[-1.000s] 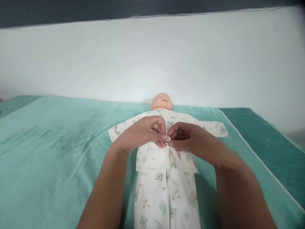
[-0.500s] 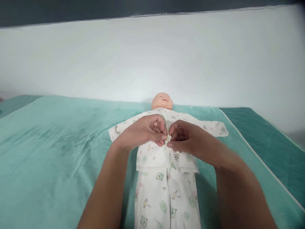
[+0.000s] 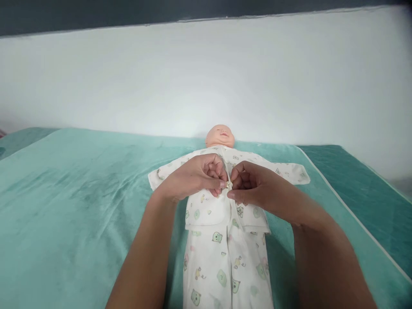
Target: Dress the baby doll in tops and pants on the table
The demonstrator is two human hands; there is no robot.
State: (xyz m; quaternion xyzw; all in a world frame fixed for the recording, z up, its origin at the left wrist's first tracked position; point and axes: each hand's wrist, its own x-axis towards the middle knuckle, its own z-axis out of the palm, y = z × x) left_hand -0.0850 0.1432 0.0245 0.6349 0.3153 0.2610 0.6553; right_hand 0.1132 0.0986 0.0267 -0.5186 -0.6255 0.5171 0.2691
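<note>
A baby doll [image 3: 220, 136] lies on its back on a teal blanket [image 3: 74, 201], head toward the wall. It wears a white jacket [image 3: 206, 208] and trousers [image 3: 222, 270] printed with small green animals. My left hand [image 3: 196, 176] and my right hand [image 3: 254, 184] meet over the doll's chest. Both are closed in a pinch on the two front edges of the jacket, around a small fastener [image 3: 228, 184] between the fingertips. The doll's sleeves spread out to either side.
The blanket covers a bed that runs up to a white wall [image 3: 206, 77]. A darker green sheet [image 3: 363, 193] shows at the right, past the blanket's white-piped edge. A dark band runs along the top of the wall.
Both hands have stayed pinched together at the chest, shifting only slightly upward on the jacket front. The doll has not moved.
</note>
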